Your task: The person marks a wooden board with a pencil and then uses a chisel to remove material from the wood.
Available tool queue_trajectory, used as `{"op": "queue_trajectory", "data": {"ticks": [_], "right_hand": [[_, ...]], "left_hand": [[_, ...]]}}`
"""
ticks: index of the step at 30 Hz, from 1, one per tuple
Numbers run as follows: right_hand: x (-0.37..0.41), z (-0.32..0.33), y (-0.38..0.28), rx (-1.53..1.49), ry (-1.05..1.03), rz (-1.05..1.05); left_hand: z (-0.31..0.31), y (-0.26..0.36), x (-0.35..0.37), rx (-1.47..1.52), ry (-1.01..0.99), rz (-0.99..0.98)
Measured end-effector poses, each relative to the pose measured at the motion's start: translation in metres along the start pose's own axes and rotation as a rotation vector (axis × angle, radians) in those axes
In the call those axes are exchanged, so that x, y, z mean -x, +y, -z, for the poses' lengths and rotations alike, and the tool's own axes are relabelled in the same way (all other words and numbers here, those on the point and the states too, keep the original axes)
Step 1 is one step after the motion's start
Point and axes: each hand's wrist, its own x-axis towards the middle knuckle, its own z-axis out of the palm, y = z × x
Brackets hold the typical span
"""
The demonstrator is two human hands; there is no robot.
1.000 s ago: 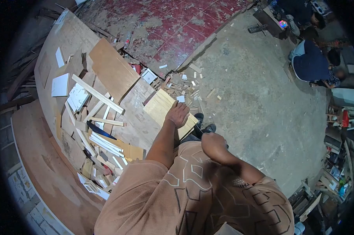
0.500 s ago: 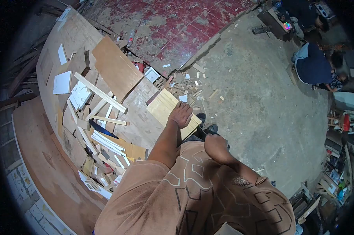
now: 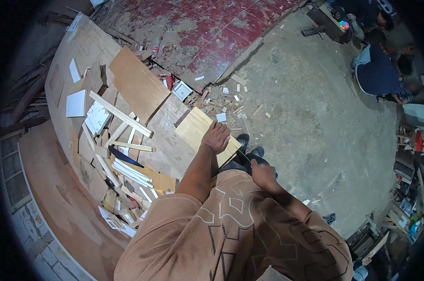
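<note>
My left hand (image 3: 216,137) lies on top of a pale wooden board (image 3: 193,127), its fingers stretched toward the board's right edge. This board sits at the edge of the worktable and sticks out toward my body. Just right of the board's near end, my right hand (image 3: 263,174) is closed in a fist. A thin blade, which looks like a hand saw (image 3: 244,155) seen edge-on, runs from that fist to the board's near edge. The saw's handle is hidden inside my fingers.
A brown plywood sheet (image 3: 138,84), long wood strips (image 3: 120,113), white strips (image 3: 131,172) and a dark blue tool (image 3: 125,157) lie on the worktable (image 3: 169,157). Wood scraps (image 3: 228,100) litter the floor. A person in dark blue (image 3: 376,72) crouches at far right.
My right hand has moved a little to the right and down, away from the board, and more of the blade shows. My left hand stays on the board.
</note>
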Motion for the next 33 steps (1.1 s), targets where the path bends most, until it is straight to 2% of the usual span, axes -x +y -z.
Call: {"op": "queue_trajectory", "data": {"ticks": [5, 7, 11, 13, 16, 21, 25, 30, 31, 33], "right_hand": [[-0.045, -0.028, -0.006, -0.021, 0.072, 0.036], [-0.063, -0.035, -0.015, -0.059, 0.106, 0.035], [-0.022, -0.022, 0.003, -0.071, 0.101, 0.042], [0.012, -0.012, 0.015, -0.055, 0.015, -0.005], [0.02, -0.021, 0.022, -0.01, 0.018, -0.019], [-0.069, -0.038, -0.016, -0.058, 0.114, 0.029], [-0.044, -0.031, -0.009, -0.077, 0.164, 0.038], [0.031, 0.011, -0.006, -0.039, -0.006, -0.066], [0.028, 0.013, -0.01, -0.039, -0.013, -0.062], [0.015, 0.018, -0.023, 0.076, -0.162, 0.055]], "left_hand": [[0.008, 0.004, -0.001, 0.048, -0.031, -0.003], [0.007, 0.003, -0.002, -0.026, -0.037, 0.0], [0.006, 0.003, -0.001, 0.038, 0.032, -0.036], [0.007, 0.004, -0.002, 0.039, 0.067, -0.029], [0.004, 0.002, -0.002, 0.047, 0.061, -0.035], [0.006, 0.004, -0.003, 0.031, 0.064, -0.05], [0.007, 0.003, -0.003, 0.059, 0.073, -0.04], [0.009, 0.003, -0.005, 0.026, 0.013, -0.011], [0.011, 0.005, -0.003, 0.026, -0.031, 0.005], [0.008, 0.003, -0.002, 0.013, -0.027, 0.002]]}}
